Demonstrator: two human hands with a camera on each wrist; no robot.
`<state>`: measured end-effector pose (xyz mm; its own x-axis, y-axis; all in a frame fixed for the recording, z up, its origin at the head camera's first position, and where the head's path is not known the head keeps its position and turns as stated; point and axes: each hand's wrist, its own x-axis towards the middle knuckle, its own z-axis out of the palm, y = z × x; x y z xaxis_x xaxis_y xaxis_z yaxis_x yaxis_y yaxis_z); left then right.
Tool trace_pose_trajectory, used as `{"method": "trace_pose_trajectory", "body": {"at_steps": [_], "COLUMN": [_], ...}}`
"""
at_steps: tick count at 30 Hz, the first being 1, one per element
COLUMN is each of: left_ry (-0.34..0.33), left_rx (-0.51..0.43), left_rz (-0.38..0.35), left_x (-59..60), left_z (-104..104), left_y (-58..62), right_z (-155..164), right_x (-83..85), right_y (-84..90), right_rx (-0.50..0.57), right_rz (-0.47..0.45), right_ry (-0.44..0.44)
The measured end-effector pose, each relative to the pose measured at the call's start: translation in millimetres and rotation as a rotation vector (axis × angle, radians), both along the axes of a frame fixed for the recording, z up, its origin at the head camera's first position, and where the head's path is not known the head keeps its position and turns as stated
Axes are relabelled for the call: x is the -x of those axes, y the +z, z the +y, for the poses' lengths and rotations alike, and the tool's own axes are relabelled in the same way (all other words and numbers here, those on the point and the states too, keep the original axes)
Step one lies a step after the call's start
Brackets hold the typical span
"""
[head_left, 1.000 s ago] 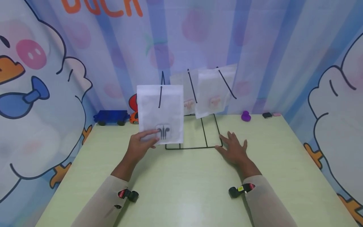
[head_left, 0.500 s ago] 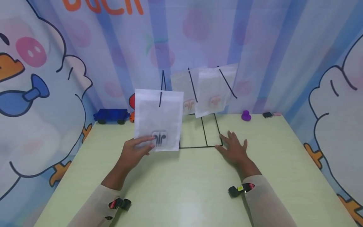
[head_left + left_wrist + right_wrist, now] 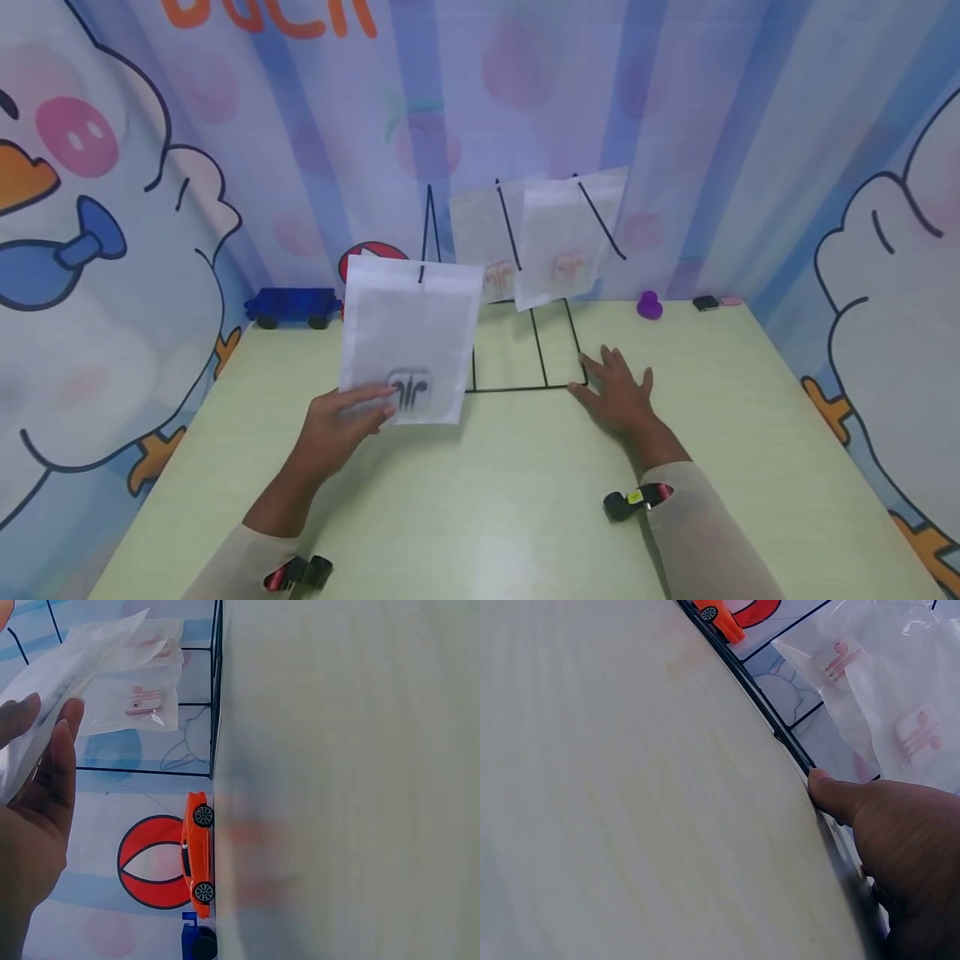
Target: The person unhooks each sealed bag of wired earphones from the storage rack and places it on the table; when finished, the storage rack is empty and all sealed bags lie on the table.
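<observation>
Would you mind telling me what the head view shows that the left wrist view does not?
Only the head view shows the right hand flat on the table at the wire rack's base, a purple toy, and the black earphones in the bag the left hand holds. Only the left wrist view shows the whole orange toy car. Both show the left hand, its bag, the hanging bags with pink earphones and the rack.

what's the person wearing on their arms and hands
Both hands are bare: left hand, right hand. Long pale beige sleeves cover both forearms. Each wrist carries a small black camera unit on a band with red markings; the right one also shows a yellow-green tag.
</observation>
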<state>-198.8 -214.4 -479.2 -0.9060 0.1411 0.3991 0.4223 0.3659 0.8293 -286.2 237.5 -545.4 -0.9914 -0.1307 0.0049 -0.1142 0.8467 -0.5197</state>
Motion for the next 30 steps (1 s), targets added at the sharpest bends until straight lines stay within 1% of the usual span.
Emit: {"method": "trace_pose_trajectory", "body": {"at_steps": [2,5,8,10,15,17,25,28,30], "left_ry": [-0.001,-0.004,-0.021,-0.019,-0.039,-0.063,-0.139,-0.163,-0.169], "left_rx": [0.015,0.023,-0.005,-0.021,-0.111,-0.15,-0.254,-0.268,-0.261], "left_rz": [0.015,0.062,0.107,0.12,0.136,0.143,0.167,0.161,0.13], "left_x": [-4.7,-10.9,-15.3,-17.2,-20.0,-20.2,-18.4,-16.9,-16.2], "left_z": [0,-1,-3,-3,-4,-4,-5,-8,-12], "left_y": [-0.6,-2.3,-4.2,-5.3,-7.3,-8.4,-15.2,-18.0,-19.8], "right_z": [0,-1,-2,-2,-2,-2,1,2,3], "right_x": [0.1,0.1,-0.5,-0.9,-1.2,-0.7,1.2,2.8,3.8], "right_y": [0.5,1.4,2.7,3.5,4.1,3.8,-1.9,-4.3,-5.5], "right_rx": [-0.003,-0.006,-0.008,-0.01,-0.013,-0.017,-0.006,-0.008,-0.011], "right_rz": [0.001,-0.001,-0.003,-0.003,-0.01,-0.009,-0.01,-0.002,0.002], "right_ry": [-0.001,0.001,-0.002,-0.005,-0.003,-0.002,0.007,0.005,0.004]}}
